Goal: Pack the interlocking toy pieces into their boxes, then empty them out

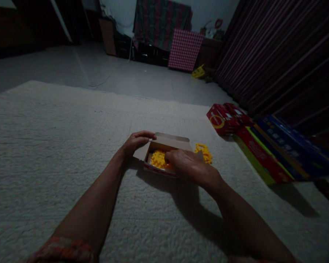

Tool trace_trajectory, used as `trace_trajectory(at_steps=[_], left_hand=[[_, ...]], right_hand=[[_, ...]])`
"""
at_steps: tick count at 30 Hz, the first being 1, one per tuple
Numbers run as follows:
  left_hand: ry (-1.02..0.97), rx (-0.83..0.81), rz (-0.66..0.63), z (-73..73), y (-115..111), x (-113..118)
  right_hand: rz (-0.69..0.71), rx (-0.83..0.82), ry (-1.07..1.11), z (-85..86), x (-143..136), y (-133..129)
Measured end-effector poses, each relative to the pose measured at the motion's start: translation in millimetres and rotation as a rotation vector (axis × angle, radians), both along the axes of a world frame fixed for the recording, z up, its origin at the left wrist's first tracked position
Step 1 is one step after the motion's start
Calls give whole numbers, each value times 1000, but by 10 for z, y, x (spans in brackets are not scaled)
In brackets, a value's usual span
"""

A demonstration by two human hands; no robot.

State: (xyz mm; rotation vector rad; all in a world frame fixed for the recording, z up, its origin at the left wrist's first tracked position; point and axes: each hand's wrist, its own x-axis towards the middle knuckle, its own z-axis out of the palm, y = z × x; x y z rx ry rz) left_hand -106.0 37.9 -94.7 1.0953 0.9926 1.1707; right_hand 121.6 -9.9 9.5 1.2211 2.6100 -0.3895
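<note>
An opened cardboard box (170, 144) with its lid and side flaps spread lies on the pale quilted mat. Inside it are yellow toothed plastic pieces (158, 159), with something orange beside them. My left hand (138, 141) holds the box's left flap and back corner between thumb and fingers. Over the right part of the box, my right hand (185, 162) reaches in with curled fingers at the yellow pieces; its fingertips are hidden. More yellow pieces (205, 153) rest on the mat just right of the box, partly behind a flap.
Red boxes (220, 118) stand on the mat at the right, beside large blue (287, 146) and red-green cartons (260, 153). Farther back are a tiled floor (120, 73), a cabinet with cloths (185, 49) and a dark curtain (271, 47).
</note>
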Motion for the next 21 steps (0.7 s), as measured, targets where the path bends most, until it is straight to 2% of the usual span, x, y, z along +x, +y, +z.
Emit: trace_trajectory(at_steps=[5, 8, 11, 14, 17, 21], left_hand=[[-6, 9, 3, 4, -4, 7], [-1, 6, 1, 13, -18, 11], [7, -16, 0, 32, -29, 12], [19, -17, 2, 45, -34, 12], [40, -2, 3, 43, -35, 8], [35, -17, 19, 13, -34, -3]], right_hand=[[34, -3, 71, -59, -17, 15], [28, 29, 134, -15, 55, -4], [-34, 105, 251, 129, 295, -26], [-117, 250, 441, 217, 703, 35], [-273, 378, 507, 104, 1139, 196], [-431, 299, 400, -253, 1514, 405]])
